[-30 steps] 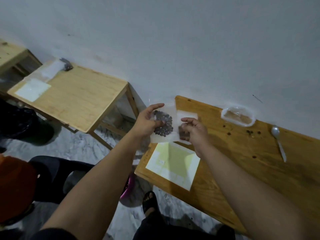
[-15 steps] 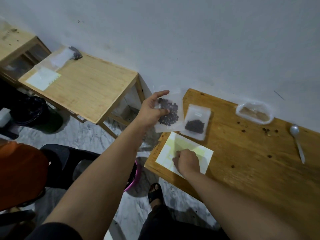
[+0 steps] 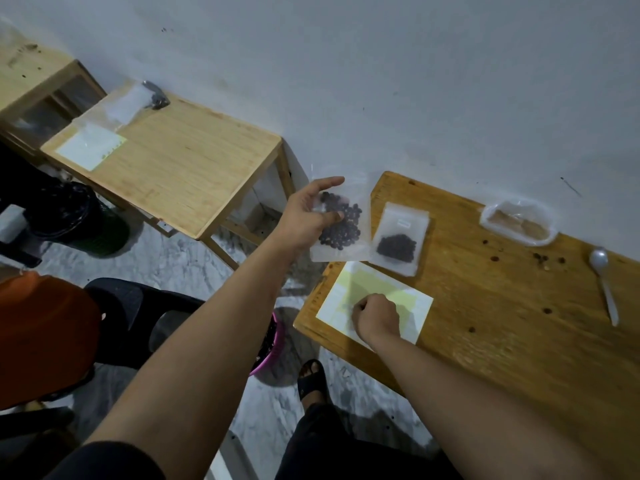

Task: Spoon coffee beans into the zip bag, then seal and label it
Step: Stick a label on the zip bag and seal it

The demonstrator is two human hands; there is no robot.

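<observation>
Head view: your left hand holds the zip bag of coffee beans up off the bench, just past its left end, thumb in front and fingers behind, the grip clamped on the bag's left side. The bag hangs roughly upright, mouth toward the wall, beans gathered in its lower half; whether the zip is pressed shut cannot be told.

Your right hand rests knuckles-up on the label sheet, fingers curled together at the sheet's middle as if picking at a sticker; whether one is pinched is hidden.

The relation that counts: the held bag lies up and to the left of the right hand's grip, with the sheet directly beneath it, so a peeled label likely travels a short way up-left to the bag's face.

A second filled bag lies flat just beside it. The plastic tub and spoon sit well apart to the right.
</observation>
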